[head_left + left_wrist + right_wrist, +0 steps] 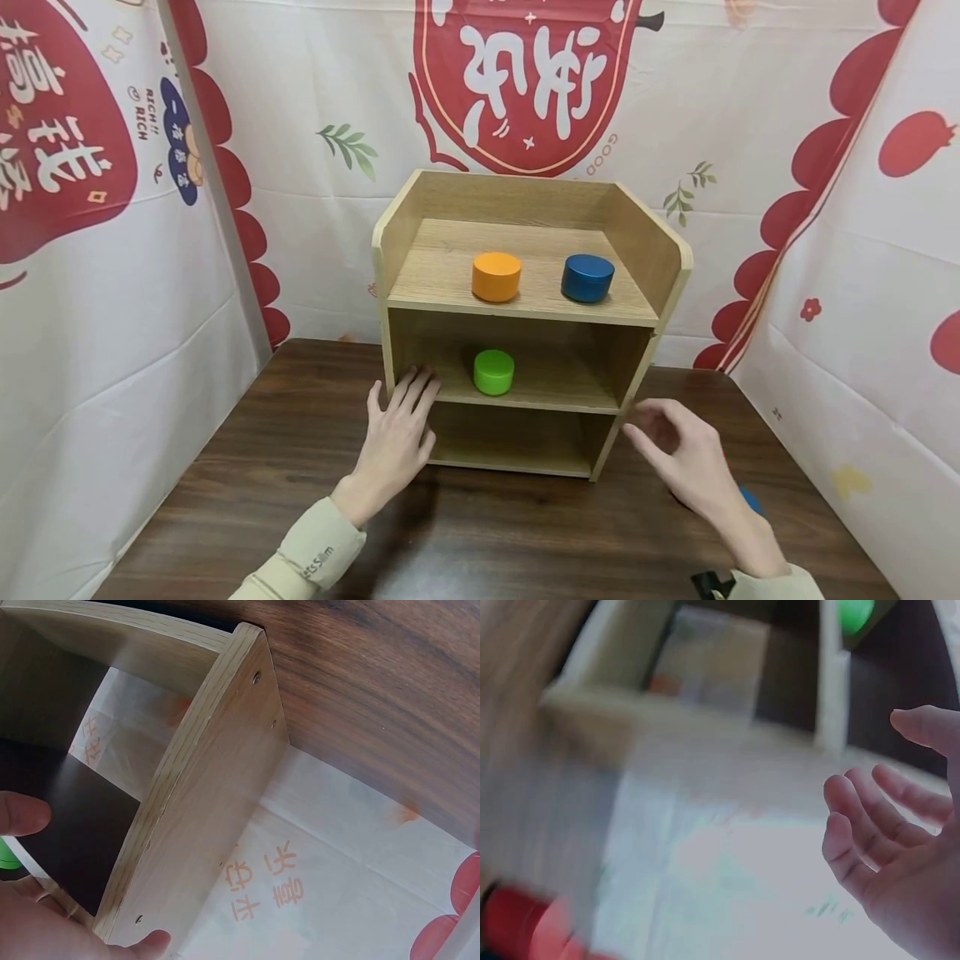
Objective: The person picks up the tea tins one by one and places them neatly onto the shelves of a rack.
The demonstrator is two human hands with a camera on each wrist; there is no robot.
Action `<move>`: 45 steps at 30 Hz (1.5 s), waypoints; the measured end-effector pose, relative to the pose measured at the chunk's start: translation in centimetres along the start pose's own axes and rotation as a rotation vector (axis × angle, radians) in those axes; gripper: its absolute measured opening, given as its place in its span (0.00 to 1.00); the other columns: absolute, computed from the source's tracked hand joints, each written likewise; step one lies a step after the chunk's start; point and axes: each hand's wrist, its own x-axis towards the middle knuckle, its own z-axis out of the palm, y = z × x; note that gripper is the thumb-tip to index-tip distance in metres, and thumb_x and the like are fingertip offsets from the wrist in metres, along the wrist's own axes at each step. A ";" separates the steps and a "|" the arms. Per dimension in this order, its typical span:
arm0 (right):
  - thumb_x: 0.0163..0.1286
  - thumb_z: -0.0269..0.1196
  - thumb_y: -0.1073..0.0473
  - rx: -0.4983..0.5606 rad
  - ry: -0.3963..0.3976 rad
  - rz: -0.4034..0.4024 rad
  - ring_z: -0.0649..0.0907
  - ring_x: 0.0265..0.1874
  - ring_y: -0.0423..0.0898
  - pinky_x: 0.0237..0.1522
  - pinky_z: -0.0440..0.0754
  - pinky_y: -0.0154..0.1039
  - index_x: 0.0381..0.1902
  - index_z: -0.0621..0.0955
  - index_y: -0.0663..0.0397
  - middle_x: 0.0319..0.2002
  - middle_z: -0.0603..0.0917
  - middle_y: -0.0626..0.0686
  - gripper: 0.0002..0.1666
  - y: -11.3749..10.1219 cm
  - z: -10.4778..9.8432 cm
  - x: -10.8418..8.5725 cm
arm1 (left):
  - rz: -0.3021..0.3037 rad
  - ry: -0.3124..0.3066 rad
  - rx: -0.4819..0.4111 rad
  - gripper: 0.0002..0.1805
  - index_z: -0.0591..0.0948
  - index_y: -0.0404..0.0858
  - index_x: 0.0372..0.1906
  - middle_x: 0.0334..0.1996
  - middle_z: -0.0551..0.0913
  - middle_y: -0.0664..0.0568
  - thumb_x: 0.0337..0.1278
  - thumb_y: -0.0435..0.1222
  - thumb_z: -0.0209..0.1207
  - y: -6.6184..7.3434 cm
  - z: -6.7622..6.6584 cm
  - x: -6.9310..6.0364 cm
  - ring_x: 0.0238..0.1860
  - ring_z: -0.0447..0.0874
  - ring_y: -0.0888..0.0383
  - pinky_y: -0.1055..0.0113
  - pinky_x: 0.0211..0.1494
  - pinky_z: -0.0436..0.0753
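Gripping the middle board of a pale, wood-grained, three-level shelf unit, the left hand sits just left of centre in the head view, its thumb under the board's front edge and most of its fingers above it. The right hand, at lower right, holds nothing: the fingers are loosely bent with a wide gap to the thumb. It is near the unit's right side; whether it touches, I cannot tell.

A short bright-green cylinder stands on the middle level, around the frame's centre. Above it, on the top board, stand a matte orange cylinder and a metallic-blue cylinder. A red cylinder shows, blurred, at the right wrist view's lower left.

The step in hand looks like steadying the unit; the next move calls for a firm left hold and right fingers kept clear of the standing cylinders.
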 end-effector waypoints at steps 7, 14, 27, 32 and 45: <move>0.47 0.75 0.58 -0.225 -0.115 0.132 0.80 0.31 0.51 0.34 0.74 0.44 0.41 0.82 0.59 0.33 0.85 0.56 0.23 5.9 -1.6 -3.2 | 0.002 0.014 0.001 0.39 0.68 0.42 0.68 0.69 0.69 0.49 0.44 0.32 0.62 -0.1 0.0 0.1 0.71 0.64 0.50 0.33 0.65 0.55; 0.46 0.75 0.44 -0.365 -0.357 0.281 0.74 0.41 0.67 0.36 0.69 0.60 0.47 0.81 0.63 0.43 0.83 0.68 0.36 9.9 -2.2 -5.5 | -0.009 0.005 -0.001 0.38 0.68 0.42 0.68 0.69 0.69 0.48 0.44 0.32 0.61 -0.2 0.0 0.1 0.72 0.63 0.50 0.33 0.66 0.55; 0.46 0.74 0.46 -0.463 -0.494 0.368 0.66 0.43 0.68 0.36 0.60 0.61 0.52 0.79 0.61 0.42 0.77 0.68 0.38 11.5 -2.4 -6.6 | -0.011 -0.002 -0.024 0.38 0.68 0.41 0.68 0.69 0.68 0.48 0.44 0.32 0.61 0.0 -0.1 0.0 0.72 0.63 0.49 0.33 0.66 0.55; 0.48 0.73 0.45 -0.490 -0.511 0.391 0.68 0.43 0.68 0.36 0.60 0.62 0.54 0.77 0.59 0.41 0.79 0.67 0.39 11.3 -2.5 -6.9 | -0.008 0.003 -0.019 0.39 0.68 0.42 0.68 0.69 0.68 0.48 0.44 0.32 0.61 0.0 -0.1 0.0 0.72 0.63 0.49 0.34 0.66 0.55; 0.42 0.75 0.47 -0.457 -0.507 0.388 0.70 0.42 0.66 0.37 0.59 0.61 0.51 0.78 0.67 0.44 0.80 0.69 0.42 11.4 -1.2 -6.9 | -0.013 -0.006 -0.026 0.38 0.68 0.41 0.69 0.69 0.68 0.48 0.46 0.31 0.60 0.1 -0.1 0.0 0.72 0.62 0.49 0.33 0.66 0.55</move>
